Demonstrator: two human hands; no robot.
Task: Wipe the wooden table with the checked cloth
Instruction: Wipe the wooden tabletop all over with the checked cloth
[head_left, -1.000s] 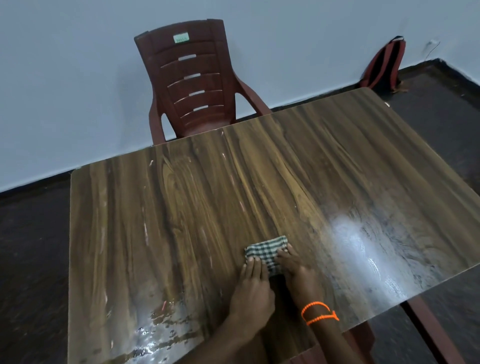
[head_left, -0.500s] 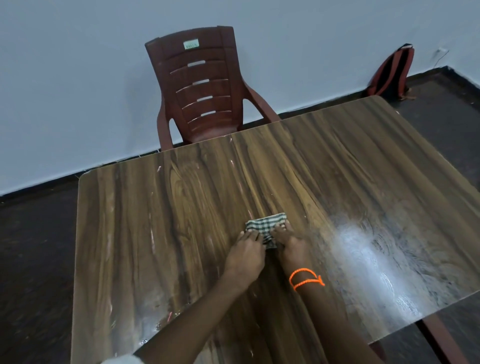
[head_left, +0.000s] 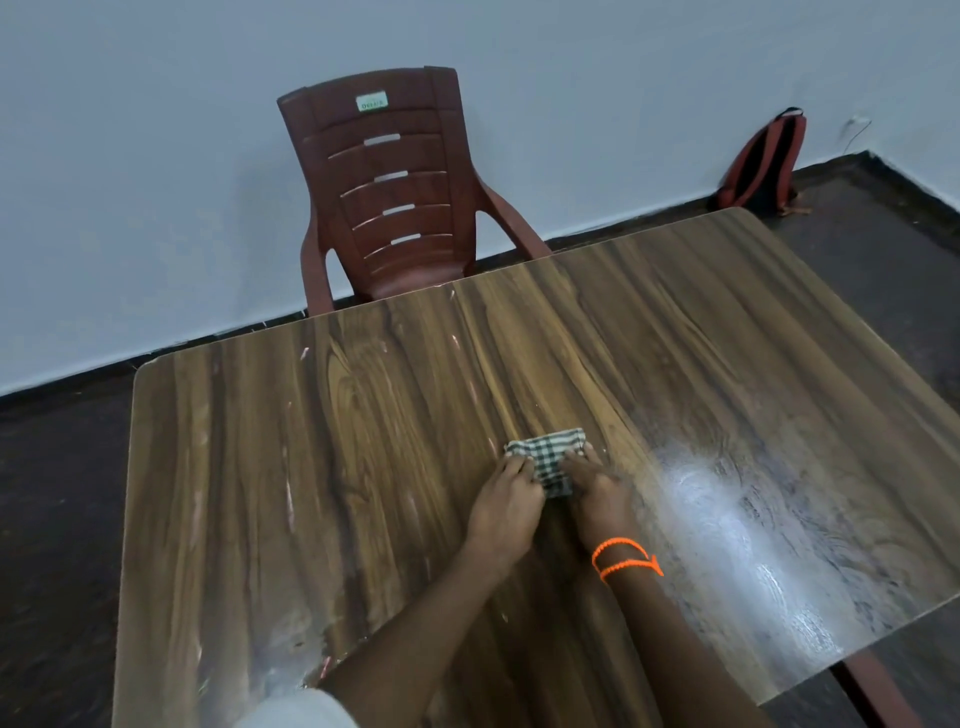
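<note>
Wooden tabletop (head_left: 311, 493) carries the folded checked cloth (head_left: 548, 460), long axis crosswise, directly ahead of my left hand (head_left: 506, 506) and right hand (head_left: 600, 496), fingers (head_left: 514, 467) together, pressing its near edge flat.

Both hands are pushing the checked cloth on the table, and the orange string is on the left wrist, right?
Not quite. Both hands, the left hand and the right hand, do press the checked cloth on the table, but the head view shows the orange string around the right wrist, not the left.
</note>
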